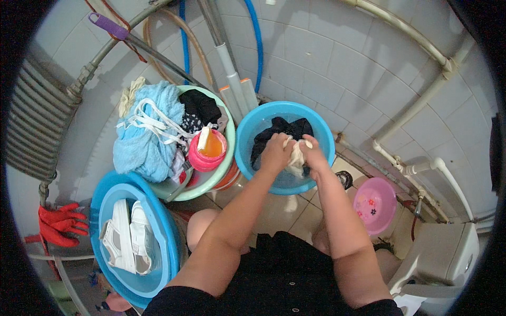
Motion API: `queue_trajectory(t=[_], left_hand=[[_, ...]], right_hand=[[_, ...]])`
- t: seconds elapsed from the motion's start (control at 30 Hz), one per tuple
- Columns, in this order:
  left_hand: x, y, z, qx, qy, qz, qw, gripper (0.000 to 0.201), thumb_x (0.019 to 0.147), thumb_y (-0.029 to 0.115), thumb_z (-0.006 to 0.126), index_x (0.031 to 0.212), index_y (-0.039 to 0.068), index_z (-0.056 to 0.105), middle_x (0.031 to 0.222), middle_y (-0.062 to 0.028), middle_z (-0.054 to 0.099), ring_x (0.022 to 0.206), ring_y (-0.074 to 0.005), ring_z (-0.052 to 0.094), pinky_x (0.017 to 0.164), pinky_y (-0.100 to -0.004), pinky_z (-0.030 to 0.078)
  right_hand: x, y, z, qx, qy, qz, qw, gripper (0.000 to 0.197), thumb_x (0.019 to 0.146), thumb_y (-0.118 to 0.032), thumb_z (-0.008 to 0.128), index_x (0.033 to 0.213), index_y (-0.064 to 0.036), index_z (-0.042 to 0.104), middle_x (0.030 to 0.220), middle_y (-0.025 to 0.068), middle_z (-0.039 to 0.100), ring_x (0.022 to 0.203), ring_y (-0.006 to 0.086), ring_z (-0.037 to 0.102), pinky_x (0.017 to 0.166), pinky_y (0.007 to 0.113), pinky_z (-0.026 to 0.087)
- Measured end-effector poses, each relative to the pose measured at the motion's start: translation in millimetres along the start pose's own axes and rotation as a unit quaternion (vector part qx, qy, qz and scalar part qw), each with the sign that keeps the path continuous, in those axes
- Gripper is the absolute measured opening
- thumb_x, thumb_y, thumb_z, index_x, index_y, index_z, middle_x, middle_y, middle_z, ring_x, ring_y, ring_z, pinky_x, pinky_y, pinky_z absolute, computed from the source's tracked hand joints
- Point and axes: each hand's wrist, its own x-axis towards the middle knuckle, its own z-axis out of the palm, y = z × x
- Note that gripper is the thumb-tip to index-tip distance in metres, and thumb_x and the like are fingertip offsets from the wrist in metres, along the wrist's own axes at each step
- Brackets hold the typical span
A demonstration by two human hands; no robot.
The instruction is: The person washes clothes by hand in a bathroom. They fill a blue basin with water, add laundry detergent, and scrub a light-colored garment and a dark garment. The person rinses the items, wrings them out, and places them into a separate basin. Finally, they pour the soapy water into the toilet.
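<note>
Cream cloth [297, 158] held bunched over the blue basin [328, 145], pinched by the curled fingers of the left hand [278, 151] and the right hand [313, 154]; both hands partly closed. Dark cloth [284, 128] seen in the basin's water, just beyond. To the left, a light-blue towel [145, 142] is heaped in a pale green basin [230, 126]; below, white shoes [125, 231] are stacked in another blue tub [167, 253].

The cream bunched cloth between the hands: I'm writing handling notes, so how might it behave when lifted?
The cream bunched cloth is probably floppy: it gathers in soft folds between the left hand and right hand. It may be heavy for its size, since its lower end seems to meet water in the round blue plastic basin.
</note>
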Motion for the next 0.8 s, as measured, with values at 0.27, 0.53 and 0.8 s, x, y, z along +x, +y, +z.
queue_trajectory(t=[0.27,0.53,0.8], left_hand=[[-42,-22,37,0.154,-0.358,0.016,0.921,0.040,0.089,0.021,0.043,0.128,0.026,0.049,0.145,-0.0022,0.028,0.130,-0.0316,0.031,0.104,-0.0465,0.030],[-17,-40,16,-0.051,-0.250,-0.182,0.950,0.036,0.075,0.019,0.058,0.109,0.007,0.060,0.108,-0.0136,0.059,0.096,-0.0264,0.058,0.083,-0.0392,0.046],[16,58,-87,-0.720,-0.203,-0.137,0.650,0.032,0.073,0.008,0.047,0.104,0.001,0.053,0.096,-0.0094,0.058,0.088,-0.0215,0.059,0.078,-0.0333,0.049]], right_hand=[[20,18,-20,0.074,0.004,0.053,0.996,0.050,0.084,-0.021,0.056,0.130,-0.0090,0.041,0.126,0.0117,0.046,0.113,0.0241,0.042,0.091,0.038,0.034],[14,29,-16,0.091,-0.004,0.134,0.987,0.064,0.083,-0.039,0.059,0.138,-0.0190,0.032,0.143,0.0084,0.030,0.128,0.0322,0.027,0.098,0.060,0.020],[-14,-12,-15,0.301,-0.163,0.188,0.921,0.061,0.085,-0.058,0.044,0.130,-0.0170,0.045,0.128,0.0103,0.050,0.119,0.0307,0.045,0.098,0.061,0.027]])
